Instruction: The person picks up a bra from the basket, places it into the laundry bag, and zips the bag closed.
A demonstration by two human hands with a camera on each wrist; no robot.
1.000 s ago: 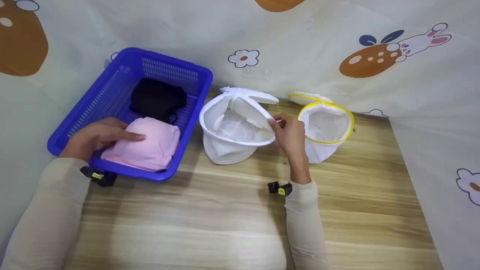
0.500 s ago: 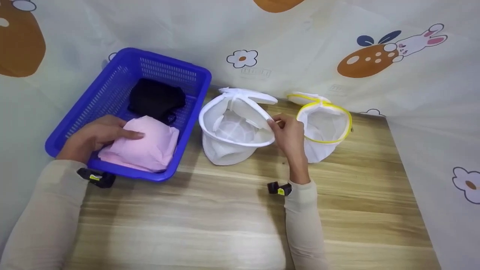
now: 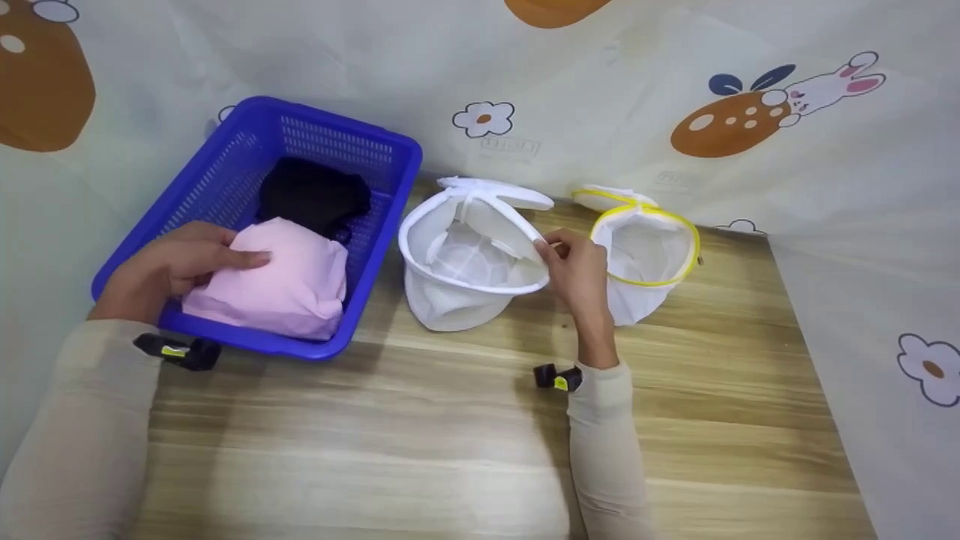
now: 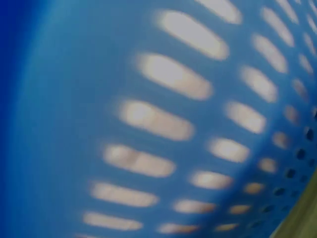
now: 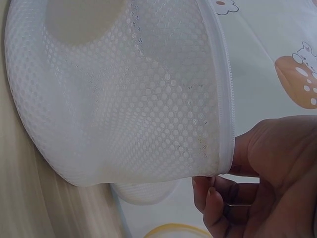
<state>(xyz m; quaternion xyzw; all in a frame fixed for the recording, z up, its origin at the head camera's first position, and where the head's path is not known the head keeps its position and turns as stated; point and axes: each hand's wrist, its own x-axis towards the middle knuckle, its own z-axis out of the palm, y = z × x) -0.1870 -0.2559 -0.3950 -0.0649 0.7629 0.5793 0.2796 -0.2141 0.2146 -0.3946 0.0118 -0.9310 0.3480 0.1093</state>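
Observation:
In the head view, my left hand (image 3: 184, 259) grips a pink garment (image 3: 277, 281) with a smooth, domed top. The thumb lies over it; the other fingers are partly hidden. Both are at the near end of a blue plastic basket (image 3: 390, 247). A black garment (image 3: 311, 195) lies behind the pink one. My right hand (image 3: 577, 270) pinches the white rim of a mesh laundry bag (image 3: 457, 300), whose lid is folded back. The right wrist view shows thumb and fingers at the corner of that bag's zippered rim (image 5: 225, 99). Only slotted basket wall (image 4: 64, 99) fills the left wrist view.
Right of the white-rimmed bag stands a smaller white laundry bag (image 3: 641, 300) with a yellow zip rim, its lid folded back. All stand on a wood-grain table (image 3: 375, 435). A printed sheet (image 3: 600, 90) rises behind and along the sides.
The left hand and the pink garment have shifted slightly left, and the garment sits a little farther back toward the black one. The right hand keeps its hold on the bag's rim.

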